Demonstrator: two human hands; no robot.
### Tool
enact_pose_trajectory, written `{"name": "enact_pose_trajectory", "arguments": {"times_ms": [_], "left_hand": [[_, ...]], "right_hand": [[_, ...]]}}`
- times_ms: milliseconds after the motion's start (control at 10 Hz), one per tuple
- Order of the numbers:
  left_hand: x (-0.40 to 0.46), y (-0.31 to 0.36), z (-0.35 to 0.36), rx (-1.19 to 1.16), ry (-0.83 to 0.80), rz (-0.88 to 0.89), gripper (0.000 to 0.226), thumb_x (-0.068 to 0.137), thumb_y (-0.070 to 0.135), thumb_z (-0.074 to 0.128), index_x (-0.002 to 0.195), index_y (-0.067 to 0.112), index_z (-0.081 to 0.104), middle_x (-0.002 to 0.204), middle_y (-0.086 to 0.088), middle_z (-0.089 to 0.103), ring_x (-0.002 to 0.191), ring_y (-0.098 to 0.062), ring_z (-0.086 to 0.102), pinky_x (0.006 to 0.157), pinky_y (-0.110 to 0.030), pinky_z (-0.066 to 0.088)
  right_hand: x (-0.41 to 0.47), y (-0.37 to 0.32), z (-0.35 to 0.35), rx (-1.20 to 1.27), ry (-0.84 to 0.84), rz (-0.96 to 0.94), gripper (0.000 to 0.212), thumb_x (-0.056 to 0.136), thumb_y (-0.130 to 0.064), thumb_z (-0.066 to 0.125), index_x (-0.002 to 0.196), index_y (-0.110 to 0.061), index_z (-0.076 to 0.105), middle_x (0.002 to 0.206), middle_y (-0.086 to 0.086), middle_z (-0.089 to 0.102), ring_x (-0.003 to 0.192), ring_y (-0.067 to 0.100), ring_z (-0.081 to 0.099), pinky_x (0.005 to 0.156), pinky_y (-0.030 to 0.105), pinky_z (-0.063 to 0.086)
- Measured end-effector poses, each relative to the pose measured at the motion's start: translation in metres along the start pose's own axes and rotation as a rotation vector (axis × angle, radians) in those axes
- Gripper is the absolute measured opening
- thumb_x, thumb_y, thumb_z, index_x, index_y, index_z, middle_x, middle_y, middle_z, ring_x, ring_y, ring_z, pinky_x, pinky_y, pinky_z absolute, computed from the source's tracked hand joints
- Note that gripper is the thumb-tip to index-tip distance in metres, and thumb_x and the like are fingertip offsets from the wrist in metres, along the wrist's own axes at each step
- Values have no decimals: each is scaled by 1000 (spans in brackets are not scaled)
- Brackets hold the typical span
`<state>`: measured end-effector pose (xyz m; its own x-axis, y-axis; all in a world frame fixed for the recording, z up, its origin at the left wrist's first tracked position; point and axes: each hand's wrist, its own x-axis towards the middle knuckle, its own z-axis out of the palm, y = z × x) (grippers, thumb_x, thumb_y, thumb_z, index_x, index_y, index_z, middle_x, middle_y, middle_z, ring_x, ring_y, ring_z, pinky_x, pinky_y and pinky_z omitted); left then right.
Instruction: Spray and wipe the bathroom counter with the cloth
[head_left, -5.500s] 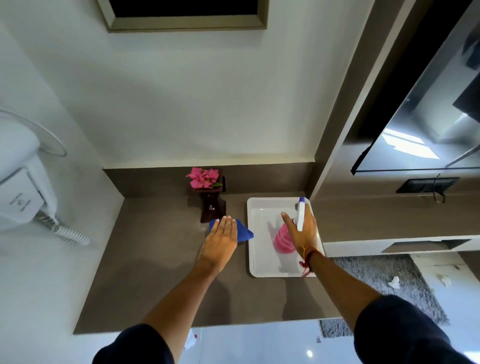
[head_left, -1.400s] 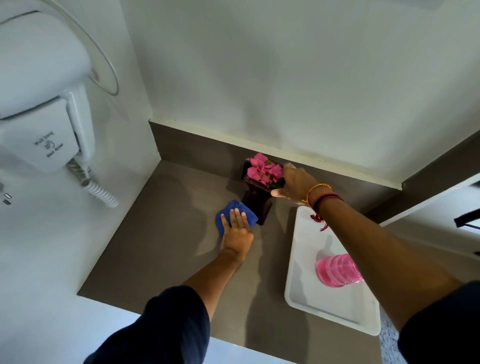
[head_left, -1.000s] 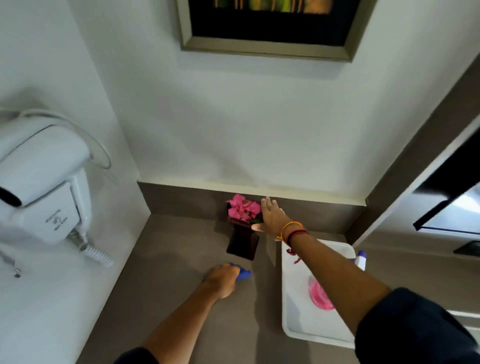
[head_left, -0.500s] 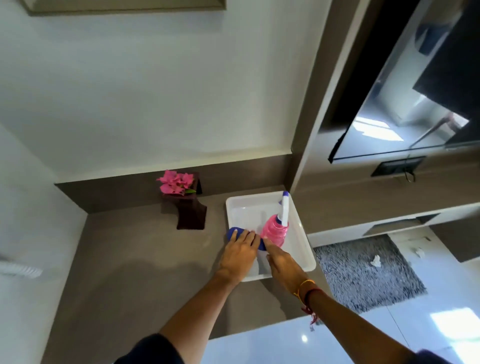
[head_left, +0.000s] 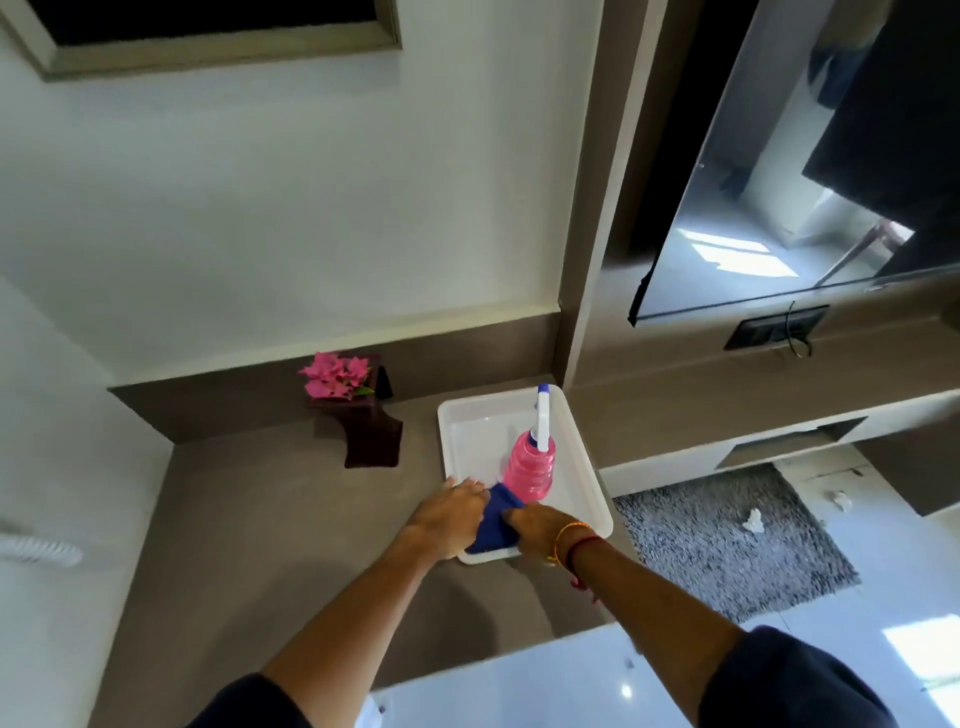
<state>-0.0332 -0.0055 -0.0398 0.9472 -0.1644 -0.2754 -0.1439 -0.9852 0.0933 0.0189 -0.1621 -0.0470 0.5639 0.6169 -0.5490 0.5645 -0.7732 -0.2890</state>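
The blue cloth lies bunched at the near left corner of the white tray on the brown counter. My left hand holds its left side and my right hand holds its right side, so the cloth sits between them. A pink spray bottle with a white and blue nozzle stands upright in the tray, just behind the cloth and free of both hands.
A dark vase with pink flowers stands at the back of the counter, left of the tray. A coiled hair-dryer cord shows at the left wall. A mirror hangs at right, above a grey mat on the floor.
My left hand carried the cloth from beside the vase to the tray's near corner. My right hand left the vase and came onto the cloth. The bottle stayed in the tray.
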Motion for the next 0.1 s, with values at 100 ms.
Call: {"name": "enact_pose_trajectory", "arguments": {"times_ms": [100], "left_hand": [[-18, -24, -35, -83, 154, -113, 26, 97, 9, 49, 121, 10, 60, 123, -9, 62, 119, -25, 56, 112, -42, 39]], "right_hand": [[4, -30, -32, 60, 50, -49, 43, 95, -8, 47, 138, -8, 50, 119, 15, 63, 114, 36, 62, 97, 39, 50]]}}
